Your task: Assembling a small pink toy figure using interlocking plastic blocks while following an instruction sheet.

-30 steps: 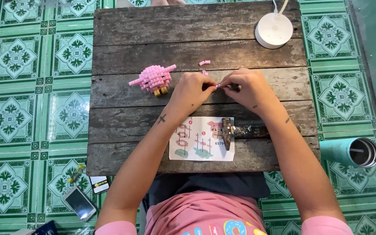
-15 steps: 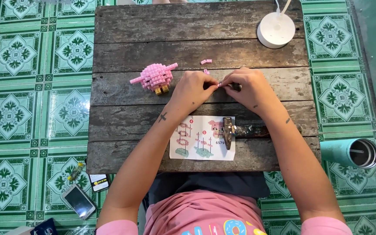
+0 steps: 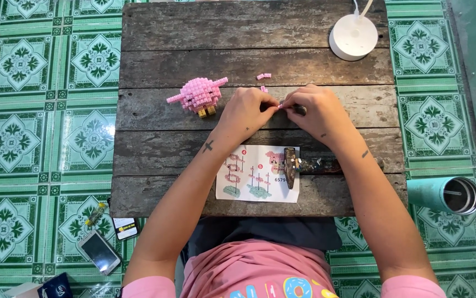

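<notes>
My left hand [image 3: 247,112] and my right hand [image 3: 316,111] meet over the middle of a dark wooden table [image 3: 194,25]. Their fingertips pinch a tiny pink block piece [image 3: 280,105] between them. The right hand also covers a small dark part, mostly hidden. A pink block-built figure [image 3: 199,94] with yellow feet stands just left of my left hand. A few loose pink blocks [image 3: 263,77] lie beyond my hands. An instruction sheet [image 3: 252,174] lies near the table's front edge, with a dark metal tool [image 3: 292,165] resting across its right side.
A round white lamp base [image 3: 353,36] with a cable sits at the table's far right corner. On the green patterned tile floor, a teal tumbler [image 3: 446,194] lies right of the table. Two phones [image 3: 99,251] and a small box lie at the lower left.
Both hands stay together over the small pink piece with only slight finger motion. The view has shifted a little.
</notes>
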